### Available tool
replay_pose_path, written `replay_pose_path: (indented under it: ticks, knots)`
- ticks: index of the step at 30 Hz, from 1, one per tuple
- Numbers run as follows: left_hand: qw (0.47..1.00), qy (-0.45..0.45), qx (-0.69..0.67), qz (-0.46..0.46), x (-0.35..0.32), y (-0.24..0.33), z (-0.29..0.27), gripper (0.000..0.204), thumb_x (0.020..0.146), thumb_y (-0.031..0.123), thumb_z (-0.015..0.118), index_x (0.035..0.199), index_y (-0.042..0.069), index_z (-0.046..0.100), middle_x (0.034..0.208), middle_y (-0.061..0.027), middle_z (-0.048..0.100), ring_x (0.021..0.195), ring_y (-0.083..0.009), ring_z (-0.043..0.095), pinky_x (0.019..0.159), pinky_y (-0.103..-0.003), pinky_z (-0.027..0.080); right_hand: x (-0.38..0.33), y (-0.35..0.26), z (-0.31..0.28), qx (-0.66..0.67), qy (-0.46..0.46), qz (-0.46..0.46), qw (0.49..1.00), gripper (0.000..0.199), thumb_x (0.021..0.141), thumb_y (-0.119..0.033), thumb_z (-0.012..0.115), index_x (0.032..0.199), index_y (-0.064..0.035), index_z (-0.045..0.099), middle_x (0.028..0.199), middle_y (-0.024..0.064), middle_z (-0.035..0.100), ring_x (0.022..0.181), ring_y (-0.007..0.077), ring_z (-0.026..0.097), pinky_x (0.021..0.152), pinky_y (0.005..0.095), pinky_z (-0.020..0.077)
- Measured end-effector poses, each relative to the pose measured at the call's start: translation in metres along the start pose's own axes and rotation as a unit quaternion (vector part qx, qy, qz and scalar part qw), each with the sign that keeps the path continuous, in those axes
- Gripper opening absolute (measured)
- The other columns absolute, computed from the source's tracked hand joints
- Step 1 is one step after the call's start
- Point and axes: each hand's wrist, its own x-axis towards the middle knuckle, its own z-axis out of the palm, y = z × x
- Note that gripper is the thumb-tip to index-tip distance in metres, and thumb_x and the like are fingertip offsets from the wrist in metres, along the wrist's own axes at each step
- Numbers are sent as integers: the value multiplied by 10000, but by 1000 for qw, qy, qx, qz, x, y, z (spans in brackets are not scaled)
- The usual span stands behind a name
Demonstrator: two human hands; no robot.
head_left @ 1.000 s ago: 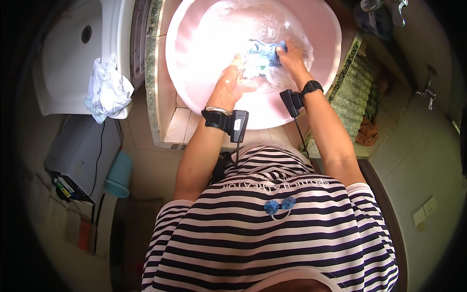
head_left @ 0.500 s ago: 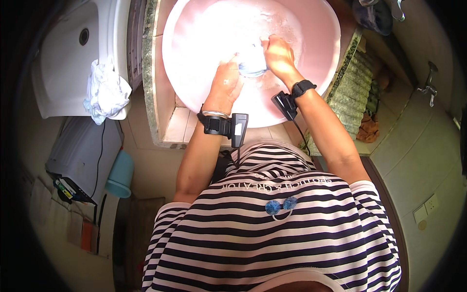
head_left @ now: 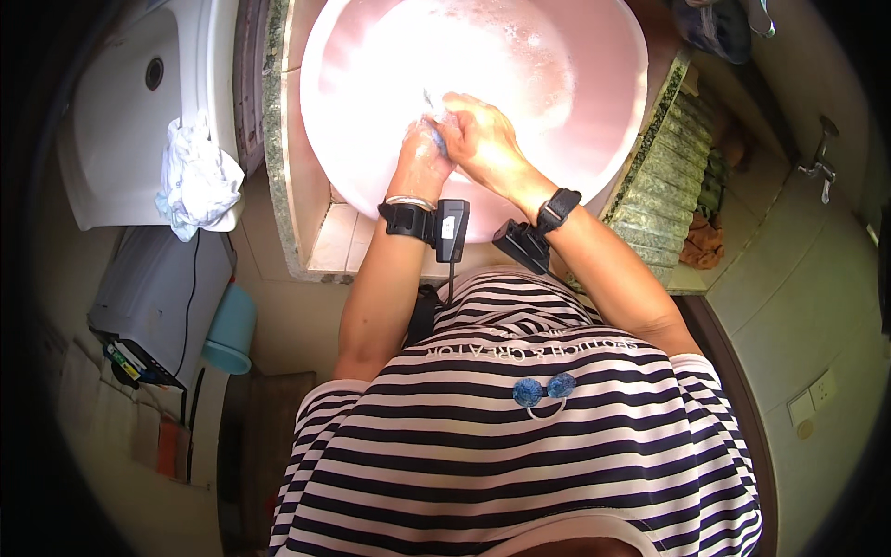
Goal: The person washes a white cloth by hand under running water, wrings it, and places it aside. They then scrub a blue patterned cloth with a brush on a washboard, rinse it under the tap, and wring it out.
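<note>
A large pink basin (head_left: pixel 626 121) holds sudsy water, its middle washed out by glare. Over its near side both my hands are together, pressing a small wet cloth (head_left: pixel 440 141) of pale blue and white between them. My left hand (head_left: pixel 422 160) is closed around the cloth's lower part, with wet, shiny skin. From the right, my right hand (head_left: pixel 484 144) grips the same cloth, its fingers closed and touching the left hand. Most of the cloth is hidden by the fingers or lost in the bright light.
A white sink (head_left: pixel 121 121) stands at the left, with a crumpled white cloth (head_left: pixel 200 176) over its corner. Below are a grey bin-like box (head_left: pixel 162 288) and a light-blue bucket (head_left: pixel 229 330). A ridged stone washboard (head_left: pixel 654 195) lies right of the basin; a tap (head_left: pixel 821 167) juts from the wall.
My right hand has moved left to meet my left hand. The cloth, earlier stretched between the hands over the water, is now bunched between them, nearer the basin's left side.
</note>
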Motion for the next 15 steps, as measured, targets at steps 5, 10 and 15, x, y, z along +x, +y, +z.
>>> replay_pose_path:
  ticks: [5,10,15]
  knots:
    - [991,-5,103,86,-13,12,0,192,952,49,655,1109,-62,667,937,-116,680,806,-178,665,637,-290,554,43,60,-48,201,143,163,955,236,1044,-243,609,1093,-32,703,1009,114,707,848,197,694,616,318,594]
    - [979,143,131,62,-17,18,-13,228,928,16,683,1132,-80,646,960,-136,674,777,-192,647,614,-291,546,36,81,-116,380,235,135,884,257,1065,-218,579,1142,3,683,1055,93,712,927,170,689,582,302,626]
    - [974,113,195,26,-15,24,-20,268,936,24,676,1179,-80,631,973,-144,676,790,-209,673,621,-307,566,24,73,-101,4,155,139,978,238,964,-166,677,1130,3,679,987,143,702,822,243,685,667,391,579]
